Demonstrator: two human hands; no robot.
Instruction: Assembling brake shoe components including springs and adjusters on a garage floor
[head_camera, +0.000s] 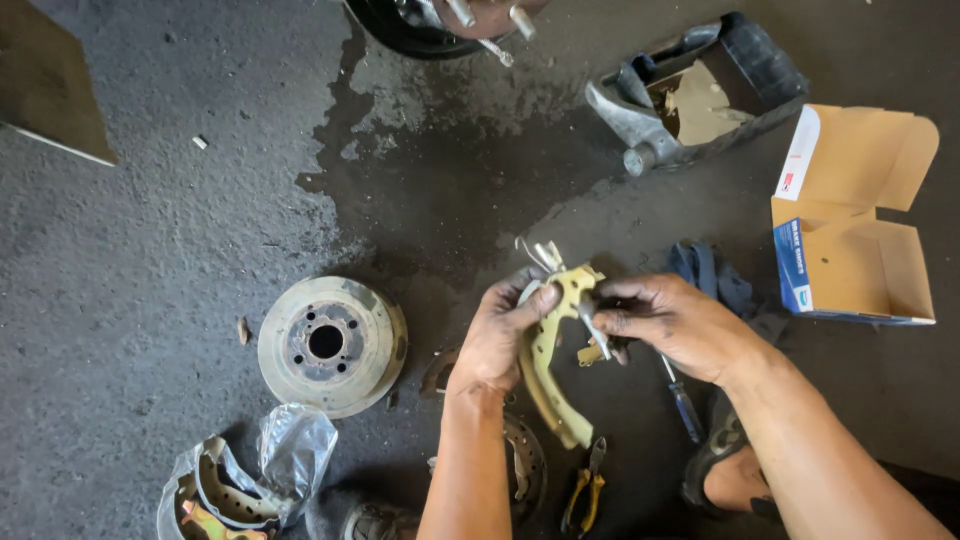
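My left hand (503, 333) grips the upper end of a curved, yellowish brake shoe (547, 372) held above the dark floor. Metal springs or clips (540, 254) stick out at the shoe's top. My right hand (672, 322) pinches a small metal pin or lever (592, 328) against the shoe's web. Both hands are grimy and close together.
A worn brake drum (332, 345) lies to the left, with a plastic bag of brake shoes (243, 480) below it. Yellow-handled pliers (583, 492) and a blue screwdriver (684, 405) lie underneath. An open cardboard box (853, 235) sits right; a grey tool tray (700, 92) and a wet patch lie beyond.
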